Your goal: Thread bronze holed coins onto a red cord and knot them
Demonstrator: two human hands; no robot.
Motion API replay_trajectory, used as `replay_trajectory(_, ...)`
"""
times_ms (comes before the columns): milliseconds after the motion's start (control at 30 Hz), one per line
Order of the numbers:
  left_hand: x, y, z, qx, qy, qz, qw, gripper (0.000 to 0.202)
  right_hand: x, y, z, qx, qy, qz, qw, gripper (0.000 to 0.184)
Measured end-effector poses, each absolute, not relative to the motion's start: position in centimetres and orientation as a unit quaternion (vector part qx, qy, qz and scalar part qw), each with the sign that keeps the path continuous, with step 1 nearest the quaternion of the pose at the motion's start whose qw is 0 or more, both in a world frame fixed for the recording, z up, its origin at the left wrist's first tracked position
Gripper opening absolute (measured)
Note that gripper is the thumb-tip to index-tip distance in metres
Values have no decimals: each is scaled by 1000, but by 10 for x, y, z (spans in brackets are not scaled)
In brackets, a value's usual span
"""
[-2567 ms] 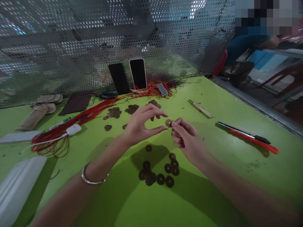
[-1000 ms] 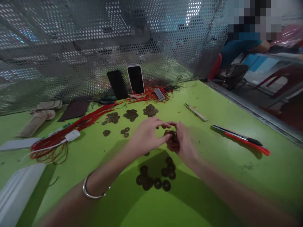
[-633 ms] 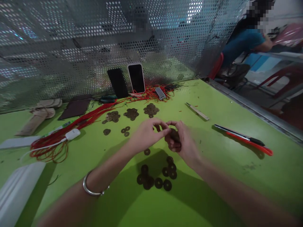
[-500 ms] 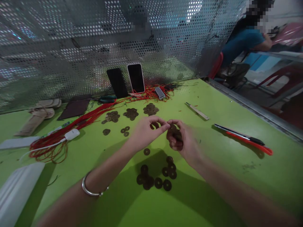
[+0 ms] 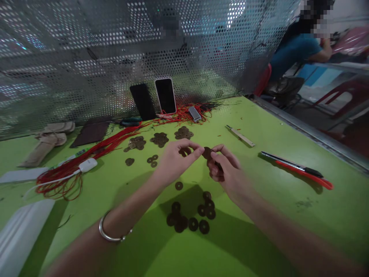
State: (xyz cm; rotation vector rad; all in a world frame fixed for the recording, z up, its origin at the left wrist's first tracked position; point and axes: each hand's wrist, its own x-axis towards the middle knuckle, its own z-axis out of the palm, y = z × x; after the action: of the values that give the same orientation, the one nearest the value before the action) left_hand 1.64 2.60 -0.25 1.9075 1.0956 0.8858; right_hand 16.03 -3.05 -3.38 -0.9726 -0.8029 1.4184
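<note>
Above the green table [image 5: 259,231] my right hand [image 5: 226,171] pinches a round brass coin with a centre hole [image 5: 206,152] between thumb and forefinger. My left hand [image 5: 175,159], a silver bangle [image 5: 111,232] on its wrist, has thumb and forefinger pinched together just left of that coin; what it pinches is too small to make out. Beneath the hands lies a loose group of several dark coins [image 5: 190,215]. More coins lie in heaps [image 5: 160,139] farther back.
Red cords [image 5: 86,157] trail across the left of the table. Two phones [image 5: 157,96] lean on the perforated metal screen [image 5: 115,57]. A red-handled tool [image 5: 300,171] and a small knife [image 5: 240,135] lie at right. A seated person in blue [image 5: 294,50] is beyond the table.
Both hands have stayed together above the coin group. The right hand has opened slightly from cupping coins, and one coin now shows at its fingertips. The camera has shifted a little.
</note>
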Motion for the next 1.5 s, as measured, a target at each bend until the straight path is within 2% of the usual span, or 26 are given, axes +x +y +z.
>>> replay_trajectory(433,13,35,-9,692,433,384,432,25,163,-30,-30,-427,-318,594,603,18)
replay_trajectory(500,8,49,-15,702,464,369,395,29,165,-30,-27,-418,-301,597,615,19)
replay_trajectory(567,4,70,-22,733,512,327,306,31,165,-31,-25,-403,-293,606,620,19)
replay_trajectory(667,4,109,-37,743,553,309,216,24,166,-32,-23,-391,-295,618,615,21)
replay_trajectory(833,12,149,-56,760,562,300,131,20,172,-30,-24,-416,-293,619,598,24)
replay_trajectory(967,13,133,-47,772,541,322,93,16,176,-28,-23,-405,-265,638,599,26)
replay_trajectory(1067,14,96,-28,790,490,340,140,19,174,-27,-24,-382,-235,656,607,26)
replay_trajectory(1133,16,69,-15,809,405,341,257,23,173,-26,-25,-370,-227,658,615,24)
replay_trajectory(1200,19,48,-6,819,357,327,309,22,172,-26,-26,-356,-226,656,626,22)
replay_trajectory(1500,27,33,-6,778,355,376,356,15,169,-33,-26,-377,-256,659,598,20)
